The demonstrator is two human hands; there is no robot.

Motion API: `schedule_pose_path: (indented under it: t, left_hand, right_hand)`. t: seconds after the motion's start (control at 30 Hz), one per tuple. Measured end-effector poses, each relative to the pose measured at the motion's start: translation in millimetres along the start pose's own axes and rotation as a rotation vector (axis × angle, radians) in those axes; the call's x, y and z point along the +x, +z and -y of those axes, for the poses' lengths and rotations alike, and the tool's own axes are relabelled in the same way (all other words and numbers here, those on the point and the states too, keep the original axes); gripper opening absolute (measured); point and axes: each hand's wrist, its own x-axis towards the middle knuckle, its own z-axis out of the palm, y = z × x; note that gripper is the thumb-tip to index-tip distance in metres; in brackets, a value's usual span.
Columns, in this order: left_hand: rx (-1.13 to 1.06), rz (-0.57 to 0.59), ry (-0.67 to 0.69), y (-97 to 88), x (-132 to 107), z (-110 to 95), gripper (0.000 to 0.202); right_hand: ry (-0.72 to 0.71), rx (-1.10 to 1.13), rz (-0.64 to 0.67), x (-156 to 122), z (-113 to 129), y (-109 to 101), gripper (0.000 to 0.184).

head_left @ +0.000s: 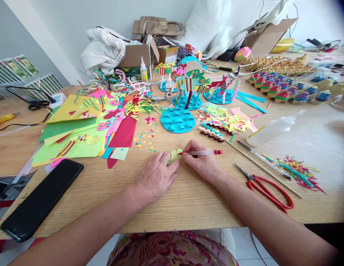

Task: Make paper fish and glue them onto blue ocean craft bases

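A small light-green paper cutout [174, 156] with a fine scale-like pattern lies on the wooden table. My left hand [157, 173] rests flat over its left part, fingers stretched out and pressing it down. Pinched in my right hand [201, 160] is a red pen [205, 152] with a clear barrel and a red end cap. Its tip touches the right end of the cutout. Part of the cutout is hidden under my left fingers. Beyond my hands stands a round blue paper base [177, 120] with a wavy top.
Red-handled scissors [267, 188], a wooden stick [263, 168] and another pen [263, 159] lie right of my hands. A black phone [43, 197] and stacked colored paper [74, 129] are on the left. Glue bottles [168, 85] and finished fish decorations [188, 83] stand farther back.
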Motion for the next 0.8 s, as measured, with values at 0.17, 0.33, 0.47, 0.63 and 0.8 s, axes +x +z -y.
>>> schedule_pose_path:
  t: [0.17,0.33,0.47,0.63,0.8]
  left_hand:
    - [0.002,0.002,0.001,-0.3,0.4,0.1,0.032]
    - [-0.005,-0.002,-0.001,-0.6,0.7,-0.2,0.032]
    - [-0.003,0.004,-0.002,-0.4,0.8,-0.2,0.031]
    - [-0.004,-0.002,-0.003,-0.6,0.7,-0.1,0.03]
    - [0.004,-0.002,-0.002,-1.1,0.6,-0.6,0.031]
  right_hand:
    - [0.002,-0.014,-0.011,-0.1,1.5,-0.6,0.008]
    - [0.014,0.022,-0.009,0.0,1.1,-1.1,0.009]
    - [0.0,0.034,-0.024,-0.2,-0.1,-1.0,0.007]
    - [-0.007,0.015,-0.005,-0.4,0.6,0.4,0.007]
    - [0.002,0.004,0.006,0.1,1.9,0.9,0.007]
